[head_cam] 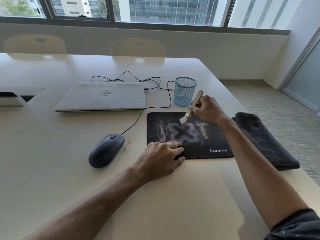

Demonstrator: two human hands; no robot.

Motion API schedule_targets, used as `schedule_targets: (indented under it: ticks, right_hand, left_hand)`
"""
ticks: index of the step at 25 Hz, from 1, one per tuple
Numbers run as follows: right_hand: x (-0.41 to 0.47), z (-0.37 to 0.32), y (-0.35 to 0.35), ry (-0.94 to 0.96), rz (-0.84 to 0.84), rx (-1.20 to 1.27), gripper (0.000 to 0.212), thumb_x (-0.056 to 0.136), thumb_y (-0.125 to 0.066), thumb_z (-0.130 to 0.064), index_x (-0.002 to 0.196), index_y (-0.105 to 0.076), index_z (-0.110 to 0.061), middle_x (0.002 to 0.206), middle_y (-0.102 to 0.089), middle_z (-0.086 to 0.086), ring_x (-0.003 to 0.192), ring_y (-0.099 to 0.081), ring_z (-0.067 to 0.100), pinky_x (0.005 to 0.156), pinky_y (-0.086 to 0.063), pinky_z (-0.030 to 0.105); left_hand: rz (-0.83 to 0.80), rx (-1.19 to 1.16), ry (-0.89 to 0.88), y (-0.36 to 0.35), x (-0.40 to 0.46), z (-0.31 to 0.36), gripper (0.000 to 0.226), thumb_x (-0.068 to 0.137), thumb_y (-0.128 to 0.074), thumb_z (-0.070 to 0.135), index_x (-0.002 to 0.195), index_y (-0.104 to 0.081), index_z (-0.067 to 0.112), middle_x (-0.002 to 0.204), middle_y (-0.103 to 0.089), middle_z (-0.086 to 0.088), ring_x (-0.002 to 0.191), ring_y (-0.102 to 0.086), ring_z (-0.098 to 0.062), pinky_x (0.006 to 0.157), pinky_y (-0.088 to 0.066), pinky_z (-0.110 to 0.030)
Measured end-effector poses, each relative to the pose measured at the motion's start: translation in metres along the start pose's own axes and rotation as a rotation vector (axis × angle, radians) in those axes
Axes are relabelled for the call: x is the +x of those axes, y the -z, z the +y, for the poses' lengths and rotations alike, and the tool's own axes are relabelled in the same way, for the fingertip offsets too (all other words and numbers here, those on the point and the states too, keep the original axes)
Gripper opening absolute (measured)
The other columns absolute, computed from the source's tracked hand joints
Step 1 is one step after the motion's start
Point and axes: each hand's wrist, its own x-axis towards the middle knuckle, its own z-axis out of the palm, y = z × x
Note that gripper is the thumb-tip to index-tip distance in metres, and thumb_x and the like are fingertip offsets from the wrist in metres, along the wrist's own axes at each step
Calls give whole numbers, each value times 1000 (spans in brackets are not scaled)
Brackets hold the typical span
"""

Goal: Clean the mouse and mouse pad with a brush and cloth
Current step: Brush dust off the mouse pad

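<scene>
Right hand (207,110) grips the wooden handle of a small paintbrush (190,108), fingers curled round it. Handle tilts up and away; pale bristles sit on the black mouse pad (199,146), at the far edge of its grey X logo. Speckled pale debris lies on the pad right of the X; a smeared streak lies left of it.

Left hand (162,156) rests palm-down on the pad's near left corner, fingers straight and close together, pressing the pad flat.

Wired black mouse (105,149) sits on the table (52,161) just left of the pad, not touching it. Folded dark grey cloth (265,141) lies along the pad's right edge.

Far side: closed Dell laptop (102,97), blue mesh pen cup (185,91) right of it.
</scene>
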Motion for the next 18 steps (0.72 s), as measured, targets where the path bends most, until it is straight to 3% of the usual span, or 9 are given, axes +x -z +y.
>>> schedule_targets:
  ticks: [4,6,8,10,15,18]
  right_hand:
    - [3,20,30,-183,26,-346,14,83,-65,-24,82,-64,-10,90,-65,15,79,-56,30,71,-39,30]
    - [3,9,24,-109,111,-222,14,84,-66,-25,78,-65,-13,85,-65,12,79,-59,30,70,-42,31]
    - [2,-6,3,-15,87,84,17,87,-68,-25,78,-74,-12,82,-73,6,80,-68,27,71,-53,35]
    - [2,-5,-14,-26,51,142,21,88,-68,-28,86,-78,-9,87,-76,8,82,-71,27,74,-58,38]
    - [11,25,29,-243,30,-298,14,83,-65,-27,87,-65,-13,100,-67,17,96,-64,34,75,-41,31]
    - [8,22,31,-184,106,-266,18,85,-64,-30,83,-64,-13,95,-66,16,92,-63,34,75,-40,32]
  left_hand:
    - [5,4,-5,-1,0,0,41,97,-46,42,125,-65,17,136,-59,-1,123,-56,-16,84,-57,-42]
    - [0,6,-4,-1,1,0,42,97,-46,42,126,-64,17,136,-58,-1,124,-55,-16,84,-57,-42]
    - [0,-3,4,-1,1,0,42,98,-45,43,127,-64,18,137,-57,0,124,-55,-15,85,-57,-41]
    - [6,-7,7,-2,-1,-1,42,98,-46,43,127,-64,19,137,-57,1,123,-56,-14,84,-57,-41]
    - [19,-23,19,-2,0,-1,42,97,-48,44,128,-63,20,137,-57,3,123,-56,-13,88,-56,-39]
    - [17,-28,22,0,-1,0,41,97,-49,44,128,-63,21,137,-57,3,123,-56,-13,89,-56,-37]
